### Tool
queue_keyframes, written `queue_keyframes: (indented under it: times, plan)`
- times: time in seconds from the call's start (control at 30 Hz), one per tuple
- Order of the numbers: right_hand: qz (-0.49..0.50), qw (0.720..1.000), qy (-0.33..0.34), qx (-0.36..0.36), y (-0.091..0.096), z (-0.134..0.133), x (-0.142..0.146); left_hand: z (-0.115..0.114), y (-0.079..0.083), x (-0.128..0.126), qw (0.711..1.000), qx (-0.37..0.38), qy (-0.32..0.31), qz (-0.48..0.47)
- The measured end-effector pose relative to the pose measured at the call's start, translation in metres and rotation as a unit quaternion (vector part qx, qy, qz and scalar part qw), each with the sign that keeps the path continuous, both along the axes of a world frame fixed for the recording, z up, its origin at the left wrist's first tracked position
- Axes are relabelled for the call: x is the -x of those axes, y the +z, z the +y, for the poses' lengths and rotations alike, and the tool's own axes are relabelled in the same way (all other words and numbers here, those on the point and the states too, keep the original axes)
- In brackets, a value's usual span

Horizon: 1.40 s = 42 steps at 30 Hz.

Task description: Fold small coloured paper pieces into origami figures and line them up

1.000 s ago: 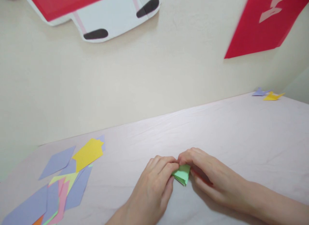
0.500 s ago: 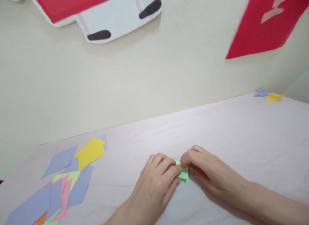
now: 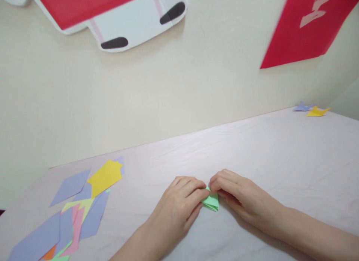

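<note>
Both our hands are on the green paper (image 3: 211, 203), a small folded piece with layers visible at its near edge. It sits on the pale counter (image 3: 266, 156), low and just right of centre in the head view.

Left hand (image 3: 179, 201): fingers together, bent, tips over the paper's left part. Thumb sits under the fingers, near the paper's left edge. We can't tell if that's a grip or just a press, since the contact is partly covered.

Right hand (image 3: 239, 195): fingers curled in and closed on the paper at its upper right, little gap showing. Thumb mostly hidden behind the knuckles. Fingertips of both hands nearly meet over the paper, the green showing between and below them.

Around us: loose sheets overlap on the left of the counter, well apart from our hands. We see a yellow sheet (image 3: 105, 178), a pink sheet (image 3: 75, 231), an orange sheet (image 3: 49, 252) and several lavender ones. Far right corner has a lavender folded piece (image 3: 302, 107) and a yellow folded piece (image 3: 317, 112), side by side. Red banner (image 3: 305, 36) up on the wall (image 3: 196, 92) behind.
</note>
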State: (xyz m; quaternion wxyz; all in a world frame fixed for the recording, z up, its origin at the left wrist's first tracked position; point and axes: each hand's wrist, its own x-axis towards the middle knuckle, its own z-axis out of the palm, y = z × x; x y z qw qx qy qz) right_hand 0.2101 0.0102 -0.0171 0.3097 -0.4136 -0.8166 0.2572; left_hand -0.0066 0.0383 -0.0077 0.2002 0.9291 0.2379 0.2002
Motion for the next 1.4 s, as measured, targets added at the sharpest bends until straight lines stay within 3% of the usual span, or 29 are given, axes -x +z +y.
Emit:
queue_keyframes:
  times: [0.33,0.63,1.0,1.2,1.4]
  plan:
    - [-0.001,0.999,0.018,-0.033,-0.002,-0.001,0.000,0.000,-0.002,-0.014,0.997,-0.079,0.020,0.014]
    - [-0.004,1.000,0.013,-0.003,0.008,-0.006,0.004,0.000,-0.004,-0.016,0.992,-0.125,0.018,0.031]
    - [-0.051,0.997,-0.029,-0.040,0.003,-0.012,0.016,-0.001,-0.006,-0.014,0.994,-0.101,0.034,0.022]
    - [-0.066,0.996,-0.019,-0.059,0.001,-0.014,0.017,0.004,0.001,0.003,0.999,-0.033,-0.016,0.022]
    - [-0.100,0.985,0.008,-0.140,-0.001,-0.014,0.012,0.007,0.006,0.011,0.998,-0.055,-0.035,0.023]
